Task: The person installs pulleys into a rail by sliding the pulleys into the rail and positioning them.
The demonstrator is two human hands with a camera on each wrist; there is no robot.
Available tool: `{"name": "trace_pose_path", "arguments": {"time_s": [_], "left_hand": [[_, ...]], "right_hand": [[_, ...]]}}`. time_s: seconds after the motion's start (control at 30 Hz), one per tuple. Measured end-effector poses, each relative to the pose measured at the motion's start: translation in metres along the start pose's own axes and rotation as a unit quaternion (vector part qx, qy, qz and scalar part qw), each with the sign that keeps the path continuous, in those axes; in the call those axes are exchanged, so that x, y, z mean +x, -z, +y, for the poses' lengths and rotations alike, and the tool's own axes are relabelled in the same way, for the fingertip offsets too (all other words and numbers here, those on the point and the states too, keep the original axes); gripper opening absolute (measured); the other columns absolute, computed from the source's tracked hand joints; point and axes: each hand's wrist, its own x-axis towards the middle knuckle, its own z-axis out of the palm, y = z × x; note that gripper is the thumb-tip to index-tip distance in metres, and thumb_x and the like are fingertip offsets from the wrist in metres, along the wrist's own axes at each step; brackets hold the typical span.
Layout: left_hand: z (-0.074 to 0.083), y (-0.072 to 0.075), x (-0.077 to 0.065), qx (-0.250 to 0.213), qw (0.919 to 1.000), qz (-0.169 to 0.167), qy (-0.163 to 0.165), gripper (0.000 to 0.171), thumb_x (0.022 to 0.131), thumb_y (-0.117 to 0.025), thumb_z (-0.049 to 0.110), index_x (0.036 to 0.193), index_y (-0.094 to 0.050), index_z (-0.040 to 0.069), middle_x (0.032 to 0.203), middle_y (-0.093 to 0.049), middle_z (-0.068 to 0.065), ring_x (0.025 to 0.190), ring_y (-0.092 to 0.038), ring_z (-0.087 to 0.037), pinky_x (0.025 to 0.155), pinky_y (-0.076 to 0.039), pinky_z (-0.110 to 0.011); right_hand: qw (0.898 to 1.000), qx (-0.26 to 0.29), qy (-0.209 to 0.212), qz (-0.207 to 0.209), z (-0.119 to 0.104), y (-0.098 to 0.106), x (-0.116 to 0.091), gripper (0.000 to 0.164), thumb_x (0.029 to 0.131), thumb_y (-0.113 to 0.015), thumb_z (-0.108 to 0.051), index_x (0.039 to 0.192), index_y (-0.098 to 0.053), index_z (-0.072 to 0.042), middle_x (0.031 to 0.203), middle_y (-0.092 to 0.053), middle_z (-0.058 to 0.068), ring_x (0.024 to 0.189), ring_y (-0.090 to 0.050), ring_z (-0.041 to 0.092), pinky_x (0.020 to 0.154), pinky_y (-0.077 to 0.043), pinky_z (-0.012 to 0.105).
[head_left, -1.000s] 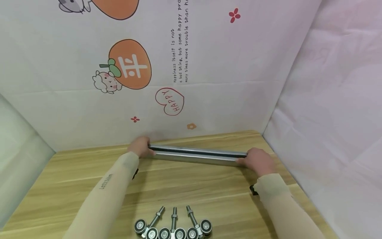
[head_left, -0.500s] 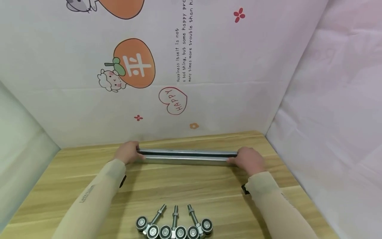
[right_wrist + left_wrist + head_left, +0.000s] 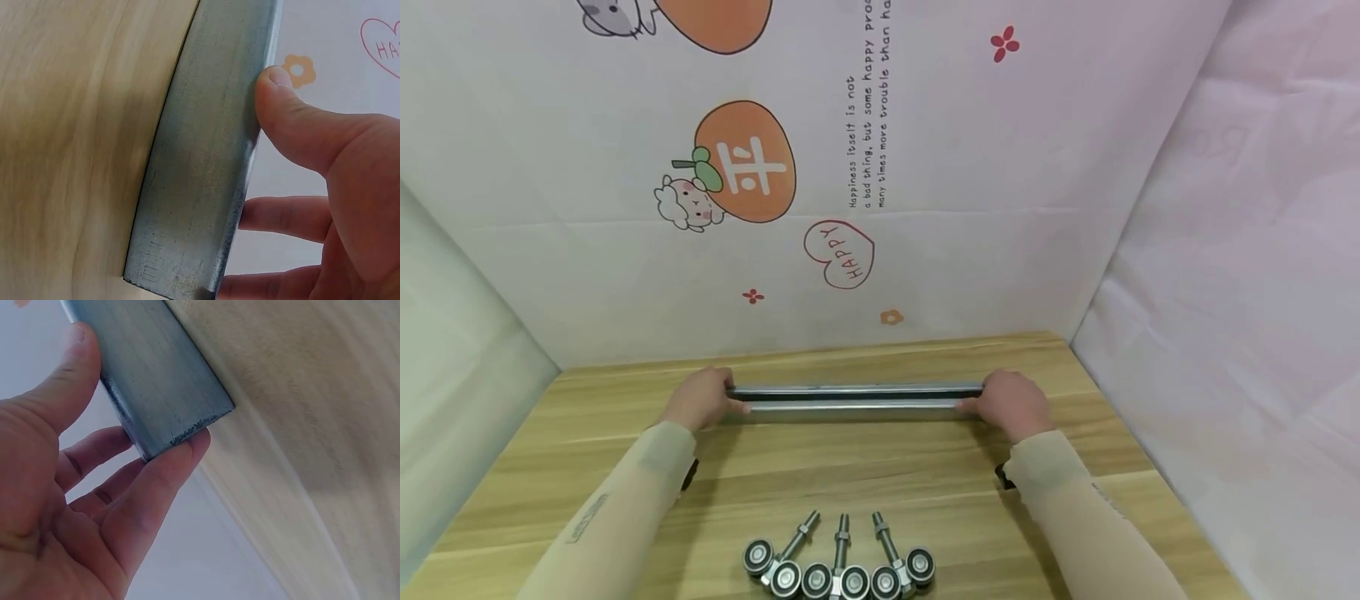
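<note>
A grey metal channel rail [image 3: 857, 408] with a dark slot along its top lies level across the back of the wooden table. My left hand [image 3: 702, 398] grips its left end, the thumb on the near side. In the left wrist view the thumb [image 3: 74, 369] presses the rail's edge [image 3: 150, 369] and the fingers curl at its cut end. My right hand [image 3: 1013, 404] holds the right end likewise. From the right wrist, the thumb [image 3: 284, 112] lies along the rail's upper edge, with fingers behind its far side.
Several roller wheels with threaded bolts [image 3: 842, 558] lie at the table's near edge, in front of the rail. The wooden table [image 3: 850, 467] meets a white printed cloth [image 3: 940, 275] at the back. White cloth walls [image 3: 1225, 333] stand at both sides.
The rail has come nearer and shifted left, turning from a slant to level with the table's back edge. Both hands keep their hold on its ends.
</note>
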Motion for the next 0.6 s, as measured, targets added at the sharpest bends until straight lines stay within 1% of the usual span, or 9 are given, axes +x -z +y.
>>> {"name": "trace_pose_path", "arguments": {"time_s": [0.2, 0.3, 0.47, 0.6], "left_hand": [[-0.004, 0.001, -0.015, -0.015, 0.9999, 0.001, 0.008, 0.048, 0.073, -0.080, 0.035, 0.098, -0.060, -0.001, 0.089, -0.062, -0.009, 0.077, -0.055, -0.025, 0.070, -0.046, -0.044], [-0.006, 0.001, -0.023, -0.017, 0.9998, 0.003, 0.009, 0.047, 0.073, -0.079, 0.034, 0.097, -0.060, -0.001, 0.088, -0.061, -0.008, 0.074, -0.054, -0.023, 0.067, -0.046, -0.042], [-0.007, 0.002, -0.031, -0.019, 0.9997, 0.008, 0.015, 0.048, 0.073, -0.079, 0.035, 0.098, -0.060, 0.000, 0.085, -0.061, -0.006, 0.071, -0.051, -0.022, 0.063, -0.044, -0.040], [-0.008, 0.002, -0.036, -0.019, 0.9995, 0.013, 0.021, 0.048, 0.072, -0.080, 0.036, 0.097, -0.060, 0.001, 0.085, -0.060, -0.005, 0.070, -0.050, -0.022, 0.062, -0.044, -0.038]], "right_hand": [[1.000, -0.003, 0.003, -0.005, -0.008, -0.001, -0.004, 0.055, 0.068, -0.071, -0.063, 0.077, -0.065, -0.010, 0.069, -0.058, 0.004, 0.057, -0.048, 0.020, 0.045, -0.040, 0.034], [1.000, -0.007, 0.005, -0.004, -0.012, -0.003, -0.007, 0.054, 0.068, -0.071, -0.063, 0.075, -0.064, -0.011, 0.068, -0.057, 0.004, 0.057, -0.048, 0.019, 0.045, -0.040, 0.033], [1.000, -0.013, 0.011, -0.001, -0.016, -0.002, -0.010, 0.052, 0.068, -0.072, -0.062, 0.075, -0.064, -0.010, 0.066, -0.056, 0.003, 0.056, -0.047, 0.018, 0.045, -0.040, 0.033], [1.000, -0.017, 0.016, 0.002, -0.019, -0.002, -0.011, 0.051, 0.068, -0.073, -0.061, 0.073, -0.063, -0.011, 0.064, -0.056, 0.003, 0.055, -0.047, 0.018, 0.045, -0.039, 0.032]]}}
